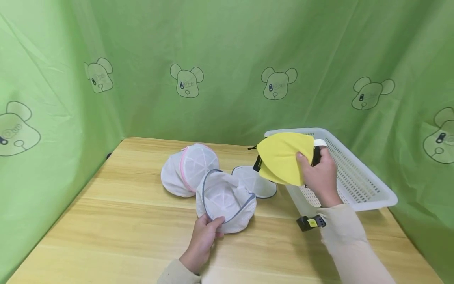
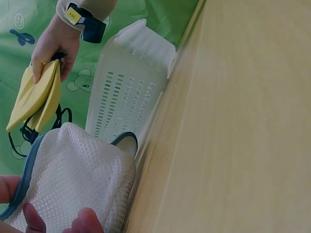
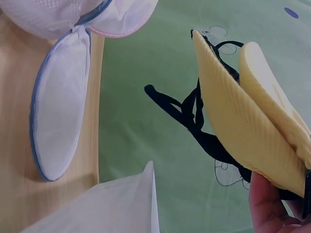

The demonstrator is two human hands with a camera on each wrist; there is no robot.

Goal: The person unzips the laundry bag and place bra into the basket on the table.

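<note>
In the head view my right hand (image 1: 322, 173) grips a folded yellow bra (image 1: 283, 157) with black straps, held up above the near left part of the basket. Its two cups lie against each other, and the black straps (image 3: 194, 116) hang loose in the right wrist view. My left hand (image 1: 205, 236) pinches the near rim of a white mesh laundry bag (image 1: 244, 217) with blue trim. The bag's mouth gapes upward, and its round lid (image 1: 262, 183) is folded back to the right. In the left wrist view the bag's mesh (image 2: 82, 170) bulges above the fingertips.
A white perforated plastic basket (image 1: 376, 197) stands at the table's right side. Behind the held bag lies another white mesh laundry bag (image 1: 173, 175) with pink trim. The wooden table (image 1: 106, 228) is bounded by green curtains (image 1: 227, 114) at the back and sides.
</note>
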